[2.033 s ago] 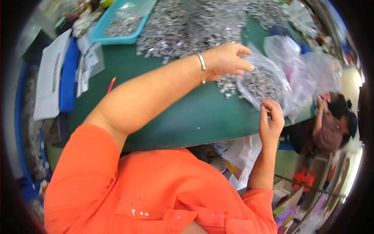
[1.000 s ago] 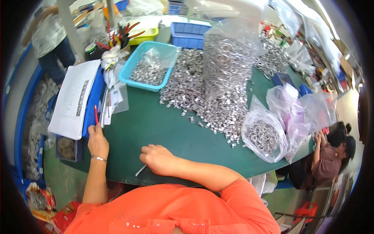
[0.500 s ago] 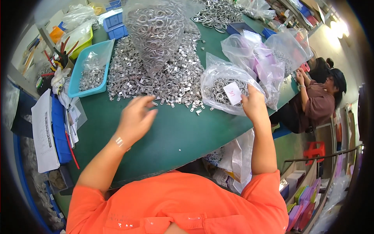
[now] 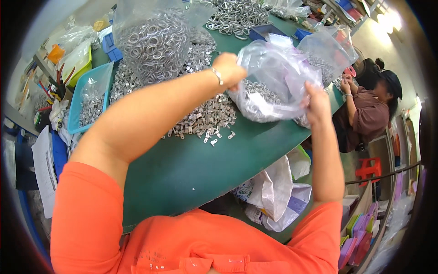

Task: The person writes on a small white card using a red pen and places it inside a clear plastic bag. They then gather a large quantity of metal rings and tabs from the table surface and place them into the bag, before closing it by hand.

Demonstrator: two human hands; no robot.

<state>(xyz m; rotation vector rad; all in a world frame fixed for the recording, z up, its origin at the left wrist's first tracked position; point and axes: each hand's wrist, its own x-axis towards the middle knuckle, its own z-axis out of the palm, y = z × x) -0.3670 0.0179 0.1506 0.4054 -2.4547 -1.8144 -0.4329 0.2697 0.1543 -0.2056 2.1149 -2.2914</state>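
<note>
A clear plastic bag (image 4: pixel 278 68) with metal rings (image 4: pixel 263 90) inside stands on the green table, its mouth raised and spread. My left hand (image 4: pixel 229 71) reaches across to the bag's left edge, its fingers closed on the plastic. On the opposite edge my right hand (image 4: pixel 316 103) grips the bag too. A pale card, blurred, lies low inside among the rings. Left of the bag, partly under my left forearm, spreads a heap of small metal tabs with holes (image 4: pixel 210 114). Behind that forearm stands a larger clear bag full of rings (image 4: pixel 155 43).
A light-blue tray (image 4: pixel 71 116) with small metal parts sits at the left. More loose rings (image 4: pixel 237 16) lie at the back, near a dark-blue bin (image 4: pixel 264 32). Another part-filled clear bag (image 4: pixel 326 48) stands beyond my right hand. A person in brown (image 4: pixel 365 107) works at the right.
My left hand has moved right, from in front of the tab heap to the bag's left edge, and closed on it. The bag's mouth has been lifted and opened out between both hands.
</note>
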